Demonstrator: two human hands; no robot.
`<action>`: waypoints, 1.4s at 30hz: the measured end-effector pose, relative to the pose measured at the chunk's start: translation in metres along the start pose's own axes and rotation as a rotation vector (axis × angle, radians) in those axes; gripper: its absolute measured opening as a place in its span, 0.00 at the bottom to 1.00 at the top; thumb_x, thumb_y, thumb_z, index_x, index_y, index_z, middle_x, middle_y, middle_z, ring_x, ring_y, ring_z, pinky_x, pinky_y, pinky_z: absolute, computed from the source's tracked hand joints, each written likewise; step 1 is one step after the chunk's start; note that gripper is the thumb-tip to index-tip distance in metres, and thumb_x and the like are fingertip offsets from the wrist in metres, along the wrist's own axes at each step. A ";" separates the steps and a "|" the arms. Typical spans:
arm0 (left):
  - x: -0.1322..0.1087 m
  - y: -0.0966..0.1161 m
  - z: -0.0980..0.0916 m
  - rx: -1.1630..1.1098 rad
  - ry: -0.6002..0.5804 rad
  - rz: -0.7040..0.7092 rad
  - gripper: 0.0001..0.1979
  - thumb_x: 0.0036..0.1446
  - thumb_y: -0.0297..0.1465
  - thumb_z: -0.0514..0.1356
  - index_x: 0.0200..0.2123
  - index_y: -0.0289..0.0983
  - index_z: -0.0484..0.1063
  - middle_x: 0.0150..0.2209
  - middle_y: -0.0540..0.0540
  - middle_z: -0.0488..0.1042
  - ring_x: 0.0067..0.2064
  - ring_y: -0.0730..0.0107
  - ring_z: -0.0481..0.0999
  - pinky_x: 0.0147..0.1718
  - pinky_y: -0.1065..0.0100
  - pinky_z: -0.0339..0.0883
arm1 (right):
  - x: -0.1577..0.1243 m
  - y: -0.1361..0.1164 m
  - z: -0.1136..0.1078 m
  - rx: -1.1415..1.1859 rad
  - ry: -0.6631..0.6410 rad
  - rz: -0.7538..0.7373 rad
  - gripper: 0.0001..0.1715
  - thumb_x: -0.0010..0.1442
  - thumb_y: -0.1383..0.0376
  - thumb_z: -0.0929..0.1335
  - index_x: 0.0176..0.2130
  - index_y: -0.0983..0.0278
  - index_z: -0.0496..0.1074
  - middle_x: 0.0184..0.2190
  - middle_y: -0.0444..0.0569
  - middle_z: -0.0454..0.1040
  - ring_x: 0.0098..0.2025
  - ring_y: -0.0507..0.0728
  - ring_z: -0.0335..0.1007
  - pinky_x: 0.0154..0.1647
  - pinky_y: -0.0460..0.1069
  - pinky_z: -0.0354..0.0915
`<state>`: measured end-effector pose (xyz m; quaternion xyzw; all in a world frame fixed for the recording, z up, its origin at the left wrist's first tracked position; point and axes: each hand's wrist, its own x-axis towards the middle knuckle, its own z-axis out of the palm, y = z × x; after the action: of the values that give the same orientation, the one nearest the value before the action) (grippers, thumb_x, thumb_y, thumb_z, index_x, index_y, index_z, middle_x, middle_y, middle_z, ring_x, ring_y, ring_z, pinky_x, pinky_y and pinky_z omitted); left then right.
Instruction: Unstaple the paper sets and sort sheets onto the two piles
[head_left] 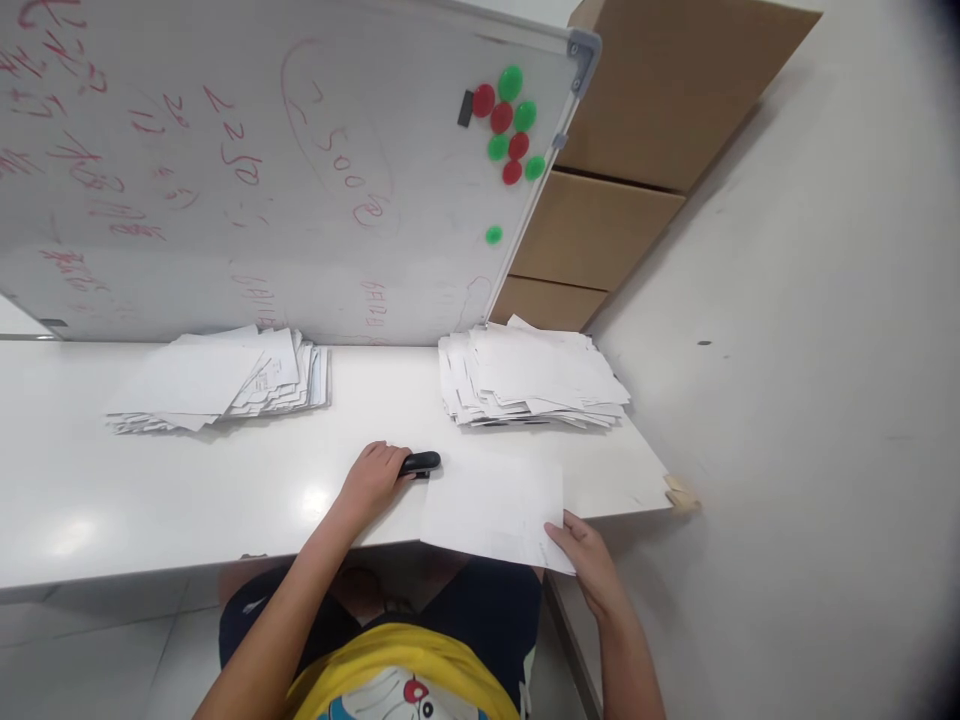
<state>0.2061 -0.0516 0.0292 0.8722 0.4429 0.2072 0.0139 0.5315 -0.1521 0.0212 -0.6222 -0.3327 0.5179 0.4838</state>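
Note:
My left hand (pixel 373 480) is closed over a black stapler (pixel 420 464) that rests on the white table (pixel 187 490), just left of a sheet of white paper (pixel 491 505). My right hand (pixel 586 556) pinches the near right corner of that paper, which overhangs the table's front edge. The stapler's tip sits at the paper's upper left corner.
Two untidy stacks of white papers lie at the back: one on the left (pixel 221 378), one on the right (pixel 529 375). A whiteboard (pixel 262 170) with red writing and red and green magnets (pixel 510 125) leans behind them. Cardboard boxes (pixel 622 180) stand at the far right.

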 end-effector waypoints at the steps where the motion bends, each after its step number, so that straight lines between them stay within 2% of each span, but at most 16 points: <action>1: 0.000 0.000 0.000 -0.003 -0.011 0.004 0.10 0.63 0.34 0.54 0.44 0.37 0.68 0.38 0.42 0.75 0.40 0.57 0.73 0.43 0.56 0.64 | 0.000 -0.001 0.002 -0.006 -0.014 0.001 0.25 0.41 0.52 0.77 0.37 0.64 0.80 0.34 0.54 0.82 0.34 0.65 0.76 0.34 0.55 0.70; 7: -0.003 0.001 -0.005 -0.015 -0.032 0.014 0.13 0.62 0.33 0.54 0.48 0.36 0.68 0.41 0.42 0.75 0.44 0.56 0.72 0.46 0.55 0.64 | 0.000 -0.003 0.011 -0.036 -0.099 0.021 0.28 0.44 0.51 0.76 0.41 0.65 0.79 0.33 0.53 0.81 0.31 0.63 0.75 0.29 0.53 0.69; 10: -0.002 0.011 -0.012 0.038 0.042 0.048 0.19 0.62 0.35 0.53 0.55 0.36 0.65 0.51 0.39 0.72 0.55 0.52 0.68 0.56 0.50 0.57 | 0.001 -0.001 0.012 -0.031 -0.121 0.023 0.27 0.45 0.52 0.75 0.42 0.65 0.78 0.34 0.53 0.81 0.32 0.62 0.75 0.30 0.52 0.68; 12: 0.009 0.023 -0.018 0.072 0.081 0.071 0.24 0.63 0.37 0.52 0.61 0.38 0.60 0.58 0.39 0.67 0.62 0.50 0.61 0.61 0.48 0.49 | 0.002 -0.001 0.011 -0.017 -0.123 0.032 0.27 0.46 0.53 0.75 0.43 0.65 0.78 0.34 0.52 0.81 0.30 0.61 0.75 0.29 0.51 0.67; 14: 0.029 0.036 -0.021 0.082 0.072 0.058 0.26 0.64 0.38 0.50 0.64 0.37 0.55 0.61 0.39 0.63 0.64 0.49 0.56 0.61 0.48 0.48 | 0.003 -0.002 0.011 -0.005 -0.120 0.046 0.27 0.46 0.53 0.75 0.44 0.66 0.78 0.33 0.52 0.81 0.29 0.60 0.74 0.27 0.51 0.66; 16: 0.054 0.043 -0.018 0.081 0.015 -0.001 0.26 0.66 0.39 0.46 0.64 0.35 0.54 0.62 0.37 0.61 0.65 0.47 0.54 0.60 0.47 0.50 | 0.002 -0.005 0.011 -0.007 -0.107 0.055 0.28 0.45 0.54 0.75 0.43 0.66 0.78 0.33 0.52 0.81 0.28 0.60 0.74 0.27 0.51 0.66; 18: 0.075 0.045 -0.010 0.059 -0.121 -0.075 0.27 0.67 0.38 0.42 0.64 0.32 0.53 0.64 0.36 0.59 0.66 0.46 0.52 0.59 0.47 0.52 | 0.000 -0.006 0.014 -0.015 -0.091 0.062 0.28 0.44 0.54 0.76 0.42 0.66 0.78 0.33 0.52 0.81 0.29 0.61 0.74 0.29 0.51 0.67; 20: 0.085 0.042 0.000 0.029 -0.259 -0.121 0.27 0.68 0.38 0.39 0.65 0.31 0.52 0.64 0.37 0.58 0.67 0.47 0.51 0.59 0.48 0.54 | -0.002 -0.004 0.018 0.004 -0.060 0.065 0.27 0.43 0.54 0.76 0.41 0.66 0.78 0.34 0.52 0.81 0.32 0.62 0.75 0.33 0.52 0.68; 22: 0.086 0.040 0.007 0.019 -0.321 -0.126 0.27 0.68 0.37 0.38 0.65 0.32 0.52 0.63 0.37 0.60 0.66 0.48 0.53 0.57 0.48 0.57 | -0.005 -0.001 0.023 0.055 -0.015 0.058 0.26 0.44 0.54 0.75 0.41 0.65 0.78 0.36 0.52 0.81 0.36 0.63 0.76 0.38 0.54 0.69; 25: 0.084 0.041 0.005 0.056 -0.296 -0.074 0.26 0.68 0.37 0.41 0.63 0.31 0.55 0.62 0.35 0.63 0.65 0.47 0.55 0.57 0.46 0.56 | -0.004 0.000 0.029 0.063 -0.008 0.020 0.24 0.45 0.55 0.73 0.41 0.64 0.77 0.36 0.52 0.81 0.37 0.64 0.76 0.41 0.55 0.69; 29: 0.081 0.041 -0.021 0.114 -0.191 0.024 0.23 0.67 0.36 0.45 0.59 0.31 0.62 0.56 0.37 0.70 0.62 0.50 0.61 0.58 0.51 0.55 | 0.016 -0.015 0.025 -0.264 -0.143 -0.093 0.17 0.45 0.57 0.68 0.34 0.63 0.78 0.33 0.50 0.81 0.38 0.66 0.75 0.42 0.57 0.68; 30: 0.077 0.039 -0.030 0.125 -0.137 0.021 0.22 0.67 0.36 0.45 0.58 0.31 0.64 0.54 0.38 0.72 0.60 0.51 0.64 0.57 0.52 0.57 | 0.022 -0.021 0.020 -0.372 -0.146 -0.134 0.16 0.44 0.58 0.67 0.32 0.63 0.78 0.32 0.50 0.81 0.39 0.66 0.75 0.42 0.57 0.67; 32: 0.056 0.031 -0.049 0.143 0.009 -0.025 0.21 0.67 0.36 0.44 0.54 0.32 0.67 0.50 0.39 0.75 0.57 0.52 0.68 0.54 0.53 0.61 | 0.035 -0.036 0.005 -0.544 -0.064 -0.196 0.15 0.42 0.59 0.65 0.30 0.61 0.78 0.33 0.50 0.81 0.42 0.67 0.74 0.45 0.58 0.66; 36: -0.026 -0.011 -0.078 0.164 0.250 -0.129 0.17 0.65 0.34 0.47 0.50 0.37 0.70 0.48 0.41 0.76 0.54 0.55 0.70 0.52 0.56 0.63 | 0.055 -0.077 -0.041 -0.715 0.272 -0.260 0.17 0.42 0.59 0.67 0.33 0.59 0.78 0.38 0.54 0.80 0.48 0.68 0.72 0.48 0.56 0.65; 39: -0.088 -0.064 -0.096 0.212 0.261 -0.285 0.17 0.64 0.37 0.49 0.47 0.36 0.71 0.45 0.40 0.77 0.51 0.53 0.72 0.49 0.56 0.65 | 0.083 -0.123 -0.063 -0.818 0.387 -0.302 0.20 0.46 0.57 0.66 0.38 0.60 0.78 0.37 0.53 0.80 0.43 0.68 0.73 0.41 0.54 0.66; 42: -0.116 -0.124 -0.112 0.304 0.225 -0.467 0.24 0.62 0.40 0.47 0.52 0.31 0.69 0.49 0.33 0.74 0.53 0.47 0.70 0.50 0.51 0.64 | 0.130 -0.162 -0.054 -0.883 0.362 -0.357 0.22 0.50 0.59 0.63 0.41 0.65 0.76 0.37 0.54 0.79 0.39 0.64 0.74 0.36 0.51 0.66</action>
<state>0.0085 -0.0841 0.0657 0.7104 0.6562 0.2249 -0.1187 0.6294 0.0034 0.1325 -0.7805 -0.5317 0.1209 0.3056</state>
